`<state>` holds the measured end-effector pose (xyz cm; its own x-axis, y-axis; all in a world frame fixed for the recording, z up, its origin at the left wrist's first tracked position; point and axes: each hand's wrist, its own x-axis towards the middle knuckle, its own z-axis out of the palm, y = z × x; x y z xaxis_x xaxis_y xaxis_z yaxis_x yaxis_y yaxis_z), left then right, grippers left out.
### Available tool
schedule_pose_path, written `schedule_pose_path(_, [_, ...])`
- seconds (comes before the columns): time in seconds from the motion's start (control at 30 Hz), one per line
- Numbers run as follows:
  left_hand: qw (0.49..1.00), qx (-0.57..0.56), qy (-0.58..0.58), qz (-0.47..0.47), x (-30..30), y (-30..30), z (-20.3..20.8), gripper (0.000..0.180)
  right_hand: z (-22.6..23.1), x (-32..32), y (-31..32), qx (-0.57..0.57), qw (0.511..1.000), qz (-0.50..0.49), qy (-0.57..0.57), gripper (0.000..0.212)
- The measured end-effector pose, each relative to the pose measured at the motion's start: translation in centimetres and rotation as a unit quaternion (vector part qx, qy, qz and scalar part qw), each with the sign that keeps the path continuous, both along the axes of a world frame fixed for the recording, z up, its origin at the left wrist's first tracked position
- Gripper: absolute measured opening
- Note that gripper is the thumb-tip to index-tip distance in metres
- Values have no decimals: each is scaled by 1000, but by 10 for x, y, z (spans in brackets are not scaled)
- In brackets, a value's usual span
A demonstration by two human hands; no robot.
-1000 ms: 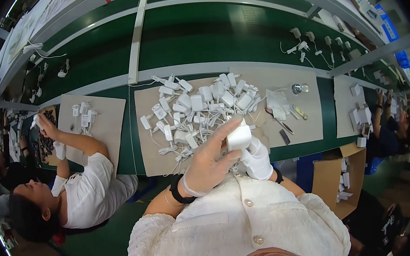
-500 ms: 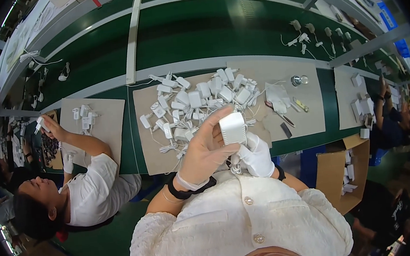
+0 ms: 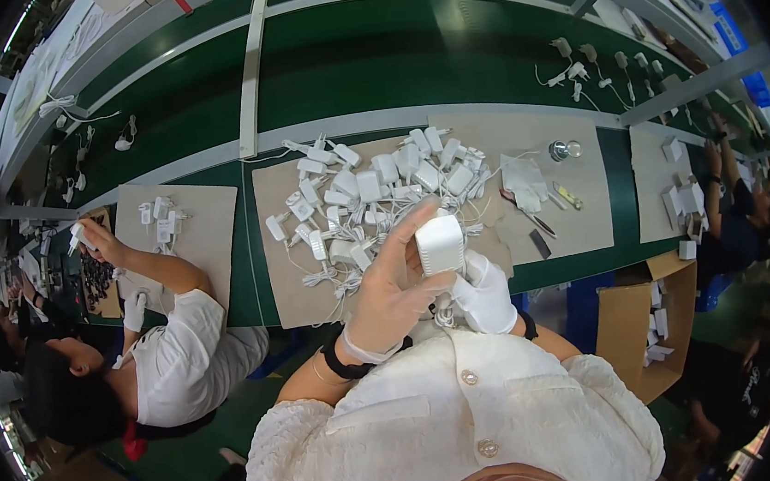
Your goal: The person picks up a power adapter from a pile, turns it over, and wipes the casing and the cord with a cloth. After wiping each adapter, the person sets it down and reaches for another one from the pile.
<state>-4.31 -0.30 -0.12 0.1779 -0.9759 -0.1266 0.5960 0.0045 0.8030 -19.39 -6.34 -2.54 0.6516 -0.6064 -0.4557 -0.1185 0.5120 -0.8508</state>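
A white power adapter (image 3: 441, 244) is up in front of my chest, a broad face turned toward me. My left hand (image 3: 386, 294), in a thin see-through glove, grips it from the left, thumb below and fingers at the upper edge. White-gloved, my right hand (image 3: 483, 296) is closed at the adapter's lower right, by its bundled white cord (image 3: 445, 311); the fingertips are partly hidden. Beyond my hands, a heap of white adapters (image 3: 369, 186) with coiled cords covers much of a beige mat (image 3: 575, 194).
Right of the heap lie a clear plastic bag (image 3: 520, 172), tweezers (image 3: 543, 223), a dark block (image 3: 539, 244) and a round glass-like object (image 3: 564, 150). An open carton (image 3: 622, 338) of white boxes stands at right. At left, a co-worker (image 3: 179, 362) holds an adapter.
The adapter is tilted slightly differently in my left hand, and both hands keep their hold. The co-worker at left has turned their head. The view has shifted a little.
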Motion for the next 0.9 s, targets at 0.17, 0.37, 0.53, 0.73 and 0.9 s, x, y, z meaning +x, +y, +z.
schedule_pose_path(0.17, [998, -6, -49, 25, -1, -2, -1, 74, -8, -2, 0, -43, 999, 6, 0, 20])
schedule_pose_path(0.37, [1000, -5, -16, -6, 1, -2, -9, 74, -7, 2, -1, 5, 1000, -2, -7, 19])
schedule_pose_path(0.53, [999, 35, -6, 20, 8, -16, -10, 67, 11, 7, -20, 24, 1000, 8, 17, 23])
schedule_pose_path(0.73, [987, 120, 60, -86, 44, -29, -20, 55, 23, 1, -38, 60, 998, -7, 24, 30])
schedule_pose_path(0.9, [988, 88, 109, -59, 31, -33, -11, 53, 22, -6, -41, 38, 999, 24, -5, 28])
